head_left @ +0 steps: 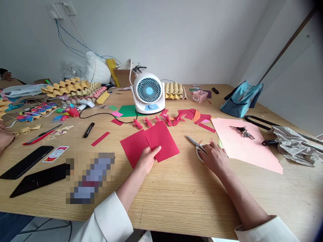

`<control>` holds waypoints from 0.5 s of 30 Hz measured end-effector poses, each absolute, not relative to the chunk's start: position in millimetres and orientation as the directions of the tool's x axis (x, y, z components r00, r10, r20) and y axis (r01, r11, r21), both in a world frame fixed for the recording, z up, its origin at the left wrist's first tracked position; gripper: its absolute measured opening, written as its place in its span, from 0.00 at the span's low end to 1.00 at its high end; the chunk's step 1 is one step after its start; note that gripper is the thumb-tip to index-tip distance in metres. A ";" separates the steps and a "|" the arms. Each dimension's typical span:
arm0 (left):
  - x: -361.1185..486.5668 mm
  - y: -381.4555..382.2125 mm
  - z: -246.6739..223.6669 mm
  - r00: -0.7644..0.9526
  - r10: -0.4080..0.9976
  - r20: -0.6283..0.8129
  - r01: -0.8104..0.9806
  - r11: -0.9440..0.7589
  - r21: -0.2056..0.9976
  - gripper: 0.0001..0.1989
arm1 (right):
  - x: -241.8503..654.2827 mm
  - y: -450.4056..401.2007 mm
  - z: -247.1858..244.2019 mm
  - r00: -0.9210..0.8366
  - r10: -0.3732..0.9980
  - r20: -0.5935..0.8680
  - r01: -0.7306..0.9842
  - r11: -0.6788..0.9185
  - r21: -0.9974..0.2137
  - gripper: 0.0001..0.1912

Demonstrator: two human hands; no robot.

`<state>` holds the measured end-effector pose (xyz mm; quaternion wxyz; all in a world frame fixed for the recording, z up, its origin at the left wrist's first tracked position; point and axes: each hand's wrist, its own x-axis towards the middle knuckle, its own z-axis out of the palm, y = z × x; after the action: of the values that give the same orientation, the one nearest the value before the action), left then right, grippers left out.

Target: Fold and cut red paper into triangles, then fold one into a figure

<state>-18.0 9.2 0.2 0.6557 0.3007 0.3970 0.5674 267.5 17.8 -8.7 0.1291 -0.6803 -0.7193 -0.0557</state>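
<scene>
My left hand pinches two red paper sheets with the thumb on top. The sheets overlap and fan apart just above the table. To the right, my right hand lies over the handles of a pair of scissors, its fingers curled on them. The blades point away to the upper left and rest on the table. Beyond the sheets stands a row of several folded red paper figures. Red paper scraps lie behind the scissors.
A white fan stands at the back centre. Right of my hands are a pink sheet with keys and a blue bag. At left lie a black marker and black phones. Another person's hand shows at the left edge.
</scene>
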 end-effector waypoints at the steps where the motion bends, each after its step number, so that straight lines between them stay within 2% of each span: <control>1: -16.9 8.3 -0.4 0.053 0.983 -0.174 -0.492 0.178 0.852 0.15 | 266.1 17.6 -7.5 -0.042 0.954 0.296 0.987 0.086 -0.137 0.13; 3: -13.9 5.9 -1.0 0.085 0.984 -0.159 -0.463 0.180 0.868 0.16 | 260.2 15.7 -3.5 -0.064 0.931 0.360 0.939 0.178 -0.293 0.13; 5: -10.0 2.6 -0.6 0.119 0.982 -0.145 -0.427 0.183 0.886 0.17 | 249.6 10.7 2.3 -0.112 0.924 0.367 0.802 0.302 -0.515 0.14; 7: -5.8 -1.0 0.6 0.152 0.979 -0.139 -0.374 0.187 0.908 0.17 | 235.4 2.9 8.3 -0.173 0.940 0.294 0.602 0.337 -0.724 0.16; 9: -2.3 -4.0 1.7 0.186 0.974 -0.127 -0.300 0.179 0.937 0.17 | 220.2 -5.1 12.5 -0.255 0.946 0.199 0.418 0.293 -0.860 0.18; 11: -0.1 -5.9 1.5 0.213 0.971 -0.110 -0.215 0.157 0.964 0.16 | 207.5 -10.8 13.2 -0.322 0.938 0.128 0.348 0.243 -0.905 0.17; 15: 1.5 -6.1 -2.5 0.232 0.967 -0.104 -0.114 0.133 0.985 0.14 | 198.2 -11.5 5.2 -0.268 0.959 0.092 0.387 0.195 -0.901 0.14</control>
<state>1.5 -6.1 -2.5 0.6136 0.4895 0.4358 0.4404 198.2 -11.5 5.2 0.3547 -0.4899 -0.6867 0.4032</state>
